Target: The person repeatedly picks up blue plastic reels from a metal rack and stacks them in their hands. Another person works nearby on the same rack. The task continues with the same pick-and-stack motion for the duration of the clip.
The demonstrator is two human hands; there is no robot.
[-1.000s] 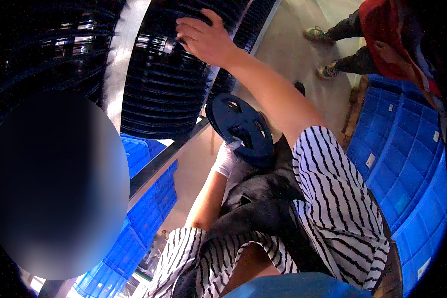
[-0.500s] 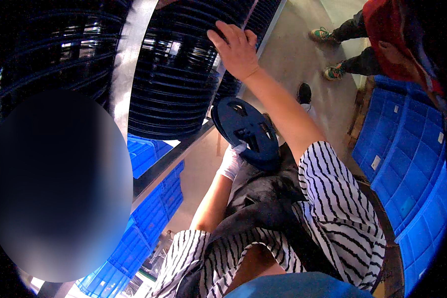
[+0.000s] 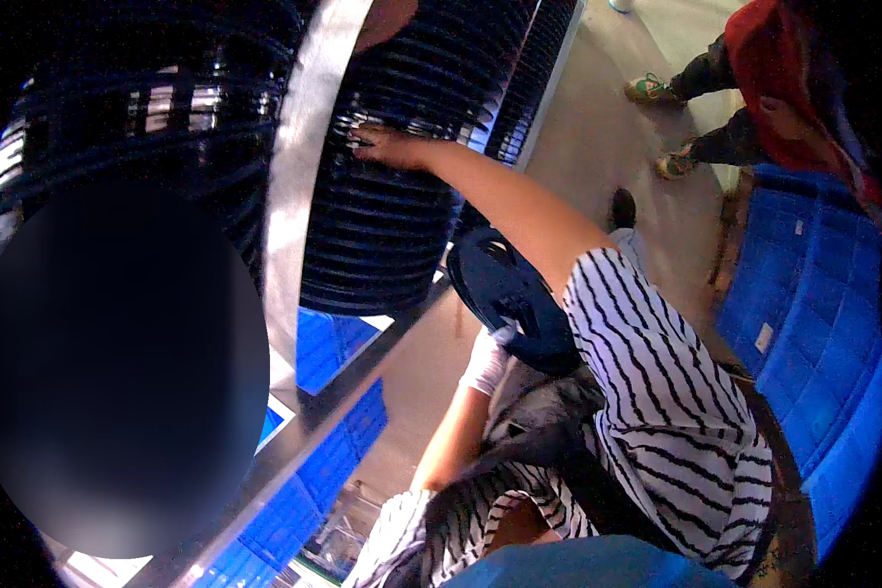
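My left hand (image 3: 488,363), in a white glove, grips the lower edge of a dark plastic reel (image 3: 475,284) with cut-out openings, held tilted in front of my waist. More than one disc seems to be in that hold; my right arm partly covers it. Bare and reaching up to the left, my right hand (image 3: 397,147) has its fingers stretched against the rims of a tall stack of black reels (image 3: 377,245) on a metal rack. Its fingertips are dark against the stack, and a firm hold on a single reel does not show.
A metal upright (image 3: 299,186) divides the stacks, above a rack rail (image 3: 382,363). Blue crates (image 3: 314,490) stand below it, and more blue crates (image 3: 804,274) line the right side. A person in red (image 3: 784,88) stands at the far right. A rounded brownish shape (image 3: 387,22) is unclear.
My right hand has moved left and down from above the stack onto the reel rims. The left hand still holds its reel. The view has shifted, so the rack sits further right.
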